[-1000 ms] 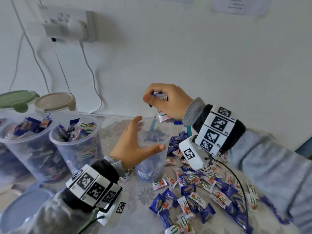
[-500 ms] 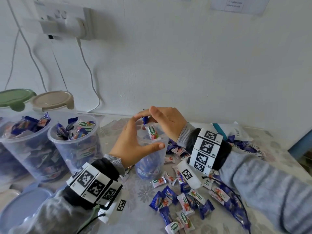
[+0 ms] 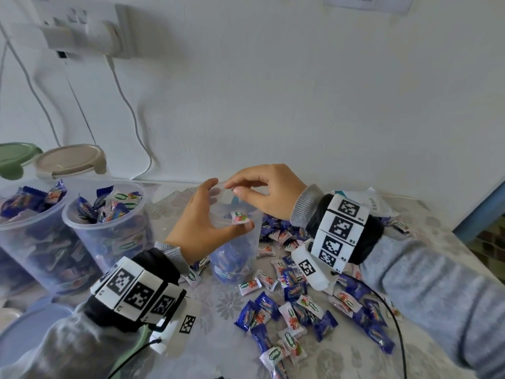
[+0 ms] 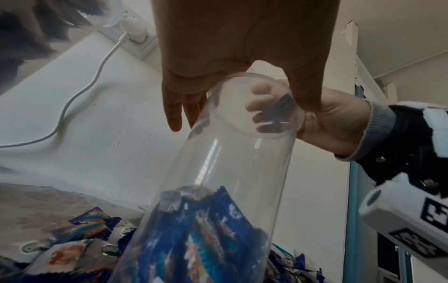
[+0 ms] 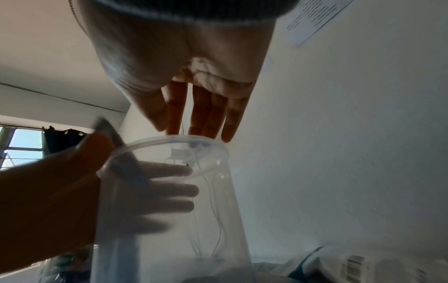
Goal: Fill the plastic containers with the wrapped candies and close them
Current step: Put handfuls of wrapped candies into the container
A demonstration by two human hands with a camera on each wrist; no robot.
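My left hand (image 3: pixel 202 222) grips a clear plastic container (image 3: pixel 237 258) near its rim, fingers curled round the far side, thumb at the front. Blue wrapped candies fill its lower part (image 4: pixel 206 239). My right hand (image 3: pixel 262 192) hovers just over the mouth with its fingers (image 5: pixel 208 114) straight and holding nothing. A pink-white wrapped candy (image 3: pixel 240 216) is falling inside the container below it. In the right wrist view a blurred dark candy (image 5: pixel 130 168) drops past the rim. A loose pile of wrapped candies (image 3: pixel 295 305) lies on the table to the right.
Two open containers heaped with candies (image 3: pixel 109 222) (image 3: pixel 21 228) stand at the left. Behind them are a green lid (image 3: pixel 13 157) and a beige lid (image 3: pixel 68 160). A blue lid (image 3: pixel 24 332) lies at the lower left, a white bag (image 3: pixel 377 201) by the wall.
My right hand came down from above the container to its mouth and let go of the candies it held. The left hand has kept its grip on the container.
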